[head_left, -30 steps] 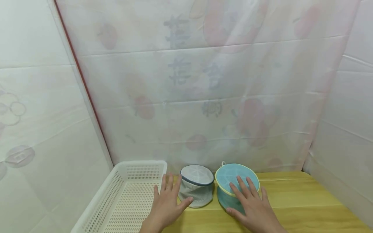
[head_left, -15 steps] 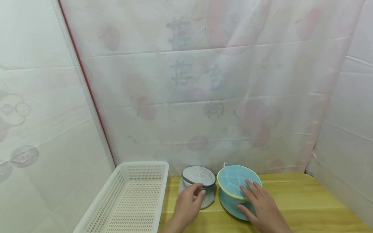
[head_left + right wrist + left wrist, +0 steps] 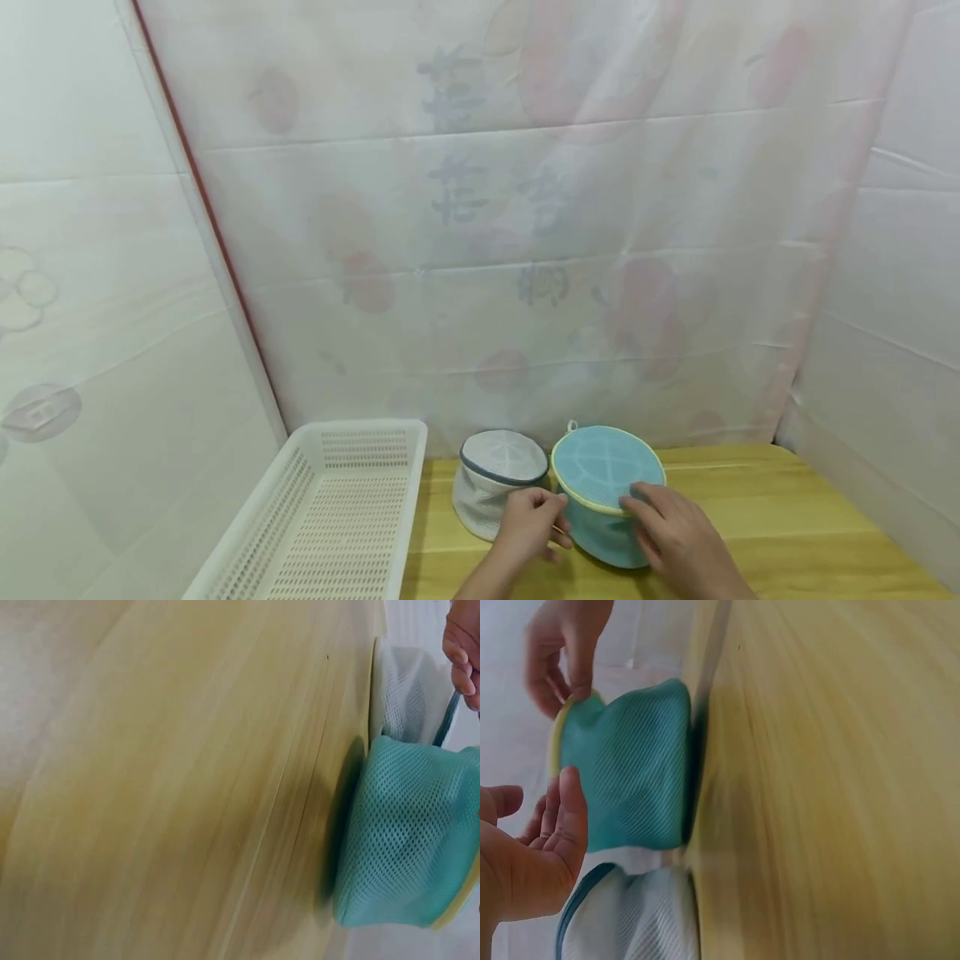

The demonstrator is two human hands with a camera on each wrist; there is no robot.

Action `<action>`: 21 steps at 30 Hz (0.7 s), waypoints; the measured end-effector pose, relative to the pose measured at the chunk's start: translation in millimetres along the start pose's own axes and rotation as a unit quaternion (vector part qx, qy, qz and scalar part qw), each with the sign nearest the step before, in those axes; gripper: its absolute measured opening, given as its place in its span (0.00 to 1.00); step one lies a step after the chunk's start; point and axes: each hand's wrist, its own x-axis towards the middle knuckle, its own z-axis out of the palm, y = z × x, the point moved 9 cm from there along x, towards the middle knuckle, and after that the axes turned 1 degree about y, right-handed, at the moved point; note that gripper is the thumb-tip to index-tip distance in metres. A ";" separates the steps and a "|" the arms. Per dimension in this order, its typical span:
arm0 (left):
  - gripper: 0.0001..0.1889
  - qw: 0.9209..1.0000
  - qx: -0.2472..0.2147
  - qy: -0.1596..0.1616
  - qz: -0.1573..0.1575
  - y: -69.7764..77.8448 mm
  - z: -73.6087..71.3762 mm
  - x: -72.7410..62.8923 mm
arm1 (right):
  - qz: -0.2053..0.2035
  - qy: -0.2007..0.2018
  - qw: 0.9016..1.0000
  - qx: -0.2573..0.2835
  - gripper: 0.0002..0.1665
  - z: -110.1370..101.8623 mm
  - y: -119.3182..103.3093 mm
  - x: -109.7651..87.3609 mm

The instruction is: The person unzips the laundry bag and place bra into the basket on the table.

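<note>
A round teal mesh laundry bag (image 3: 607,462) with yellow piping stands upright on the table. My right hand (image 3: 682,533) pinches its near right rim; in the left wrist view the thumb and fingers of that right hand (image 3: 566,652) meet at the yellow edge. Close to the bag's left front is my left hand (image 3: 528,525), its thumb apart from loosely bent fingers, with nothing held. Behind the left hand sits a smaller white-grey mesh laundry bag (image 3: 504,457) with dark blue piping, partly hidden by that hand. The right wrist view shows the teal bag's mesh side (image 3: 405,832).
A white perforated plastic basket (image 3: 415,492) lies at the left of the wooden table (image 3: 757,500). Pale printed sheeting (image 3: 525,208) rises behind the table and on both sides.
My left hand has moved right, from beside the basket past the grey bag to the teal bag's front. My right hand has gone from lying spread over the teal top to pinching its rim.
</note>
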 end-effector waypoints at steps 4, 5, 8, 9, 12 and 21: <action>0.15 0.999 -0.018 0.021 -0.030 -11.0 7.9 5.6 | -0.012 0.016 1.000 0.002 0.33 -0.1 -2.3 3.6; 0.15 0.999 -0.024 0.026 -0.036 -12.9 10.0 7.1 | -0.020 0.021 1.000 0.003 0.32 -0.2 -3.3 4.3; 0.15 0.997 -0.043 0.045 -0.051 -17.4 15.2 11.2 | -0.056 0.042 0.998 0.009 0.30 0.4 -8.8 4.8; 0.15 0.996 -0.049 0.050 -0.055 -18.7 16.5 12.3 | -0.069 0.048 0.996 0.013 0.29 1.1 -11.5 4.4; 0.15 0.994 -0.064 0.060 -0.067 -23.8 20.0 14.7 | -0.096 0.060 0.993 0.022 0.28 3.4 -18.1 1.4; 0.16 0.993 -0.086 0.050 -0.063 -25.5 27.1 10.3 | -0.093 0.062 0.993 0.030 0.28 0.9 -28.1 2.1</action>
